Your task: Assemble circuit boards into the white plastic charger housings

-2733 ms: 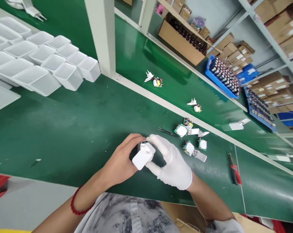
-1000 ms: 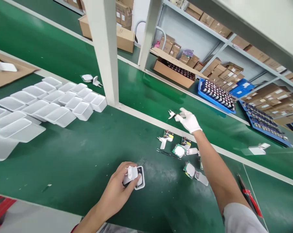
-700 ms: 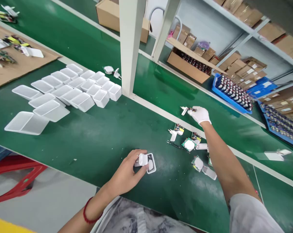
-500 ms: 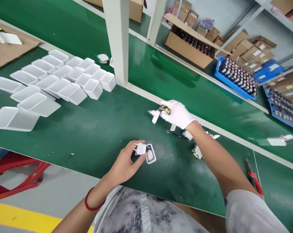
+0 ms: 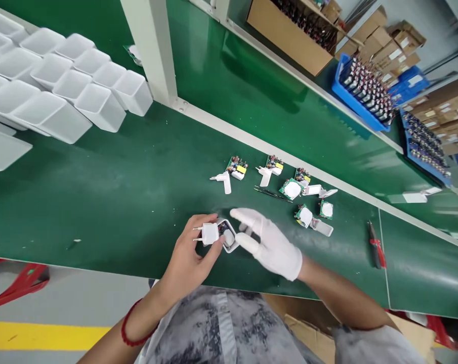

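Back from its far reach, the gloved right hand [image 5: 268,242] now sits near the person's body just beside the bare left hand [image 5: 189,253], and the circuit board with plug [image 5: 231,172] that it carried lies released on the green surface [image 5: 111,202], far of both hands. In the left hand's grip sit a white plug piece [image 5: 208,233], pins pointing left, and a white charger shell [image 5: 229,236] open toward the camera, with the plug piece resting against the shell's left edge. Gloved fingers [image 5: 247,220] are spread and open, holding nothing, their tips touching or almost touching the shell's right side; which one, I cannot tell. Further right on the surface lie more small circuit boards [image 5: 291,188], thin tweezers [image 5: 272,193] and red-handled cutters [image 5: 376,247]. Stacked white trays [image 5: 61,86] fill the far left beside a pale post [image 5: 149,50], and blue bins [image 5: 360,88] of parts stand at the far right.
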